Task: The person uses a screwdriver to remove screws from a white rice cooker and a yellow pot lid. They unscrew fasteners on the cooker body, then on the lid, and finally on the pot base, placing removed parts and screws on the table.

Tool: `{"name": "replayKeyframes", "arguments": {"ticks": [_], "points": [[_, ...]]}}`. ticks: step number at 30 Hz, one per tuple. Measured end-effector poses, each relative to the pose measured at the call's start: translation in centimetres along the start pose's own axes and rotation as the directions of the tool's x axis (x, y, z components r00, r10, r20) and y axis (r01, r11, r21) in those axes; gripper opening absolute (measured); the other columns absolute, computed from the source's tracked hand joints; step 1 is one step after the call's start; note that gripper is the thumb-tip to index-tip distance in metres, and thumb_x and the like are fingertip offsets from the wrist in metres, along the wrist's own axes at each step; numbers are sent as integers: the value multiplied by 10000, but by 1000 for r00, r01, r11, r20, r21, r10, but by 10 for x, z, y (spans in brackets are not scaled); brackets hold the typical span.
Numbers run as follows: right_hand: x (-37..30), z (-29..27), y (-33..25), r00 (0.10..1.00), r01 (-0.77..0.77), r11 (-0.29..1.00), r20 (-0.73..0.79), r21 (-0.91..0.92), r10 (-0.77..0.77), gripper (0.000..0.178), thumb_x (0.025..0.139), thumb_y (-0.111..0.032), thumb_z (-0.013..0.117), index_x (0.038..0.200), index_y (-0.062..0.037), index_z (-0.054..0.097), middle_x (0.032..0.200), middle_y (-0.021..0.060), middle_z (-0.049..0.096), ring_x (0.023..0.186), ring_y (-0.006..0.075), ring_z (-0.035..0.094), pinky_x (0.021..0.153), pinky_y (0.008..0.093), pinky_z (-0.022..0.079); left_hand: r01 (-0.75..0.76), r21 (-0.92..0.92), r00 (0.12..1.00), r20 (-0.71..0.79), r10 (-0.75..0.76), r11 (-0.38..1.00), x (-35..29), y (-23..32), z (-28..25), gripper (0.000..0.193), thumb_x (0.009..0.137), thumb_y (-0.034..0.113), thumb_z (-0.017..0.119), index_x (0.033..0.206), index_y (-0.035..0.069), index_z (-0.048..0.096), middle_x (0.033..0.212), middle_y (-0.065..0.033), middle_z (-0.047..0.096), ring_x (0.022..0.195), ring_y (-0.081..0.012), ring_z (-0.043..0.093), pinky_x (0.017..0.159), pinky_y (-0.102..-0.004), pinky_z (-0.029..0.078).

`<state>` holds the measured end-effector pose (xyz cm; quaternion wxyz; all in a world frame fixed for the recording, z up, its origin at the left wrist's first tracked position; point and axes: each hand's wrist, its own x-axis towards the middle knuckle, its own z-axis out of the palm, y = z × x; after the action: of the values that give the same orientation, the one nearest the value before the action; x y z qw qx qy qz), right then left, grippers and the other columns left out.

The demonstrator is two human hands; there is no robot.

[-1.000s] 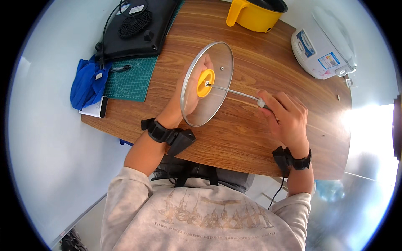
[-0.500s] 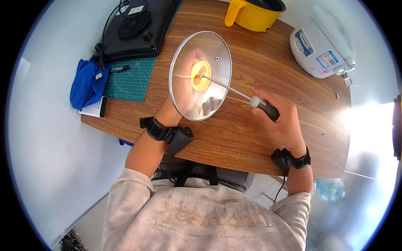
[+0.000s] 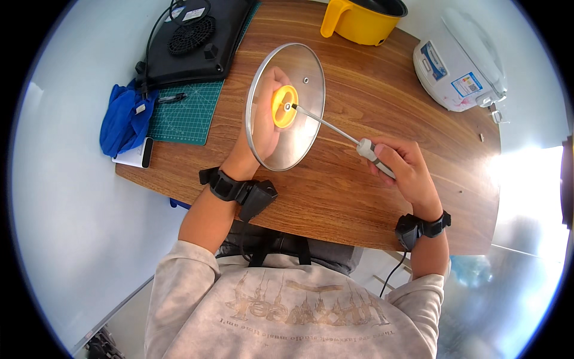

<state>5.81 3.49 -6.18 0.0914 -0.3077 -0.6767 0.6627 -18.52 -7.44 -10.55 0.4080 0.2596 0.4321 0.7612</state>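
Upright on its edge above the table, a round glass pot lid (image 3: 299, 140) with a metal rim is held up by my left hand (image 3: 265, 130). That hand is behind the glass, its fingers closed around the yellow lid knob (image 3: 282, 123), partly showing through. A screw (image 3: 287, 106) sits at the knob's centre on the side facing me. My right hand (image 3: 411, 170) grips the grey handle of a screwdriver (image 3: 335, 128), thumb along it. The screwdriver's dark tip is at or just beside the screw; contact cannot be made out.
A yellow pot (image 3: 362, 23) and a white rice cooker (image 3: 457, 66) stand at the back right. To the left are a black appliance (image 3: 197, 45) with a cord, a green cutting mat (image 3: 185, 122), a pen (image 3: 171, 98), a blue cloth (image 3: 124, 122) and a white box (image 3: 136, 155).
The lid has tilted a little more edge-on and shifted slightly. My right hand has rolled on the handle, now showing its light grey side, and the tip sits slightly off the screw's centre.
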Motion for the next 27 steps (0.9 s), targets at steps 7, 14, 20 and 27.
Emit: {"name": "replayKeyframes", "arguments": {"ticks": [7, 14, 20, 27], "points": [[0, -2, 0, 1000, -18, 1000, 8, 22, 17, 343, 1034, -241, 573, 1198, 29, 707, 748, 3, 615, 577, 25, 438, 497, 193, 352, 21, 65, 1000, -2, -21, 998, 1, 2, 2, 177, 1012, 219, 454, 863, 136, 501, 743, 32, 491, 626, -38, 490, 492, -174, 380], [-1, 1, -1, 999, -28, 994, -44, -103, 24, 314, 1033, -198, 577, 1217, 27, 694, 814, 24, 641, 636, 48, 510, 496, 200, 349, 26, 63, 999, -38, -24, 998, -1, 2, 5, 179, 1005, 226, 461, 857, 134, 505, 743, 26, 516, 581, -41, 463, 444, -183, 328], [-1, -4, -2, 988, 127, 961, -57, -245, -145, 307, 979, -145, 666, 1252, -10, 701, 862, 21, 709, 786, 59, 566, 722, 226, 478, 120, 7, 992, 32, -120, 993, -2, 8, 2, 209, 1010, 279, 452, 865, 139, 504, 740, 24, 510, 563, -37, 442, 433, -175, 293], [-3, -4, -3, 969, 195, 938, -95, -286, -230, 323, 928, -86, 725, 1245, -26, 708, 971, 60, 741, 857, 83, 582, 800, 247, 495, 69, 73, 992, 102, -76, 995, -1, 1, 0, 238, 1025, 305, 429, 862, 138, 480, 748, 28, 485, 575, -31, 431, 438, -173, 292]]}}
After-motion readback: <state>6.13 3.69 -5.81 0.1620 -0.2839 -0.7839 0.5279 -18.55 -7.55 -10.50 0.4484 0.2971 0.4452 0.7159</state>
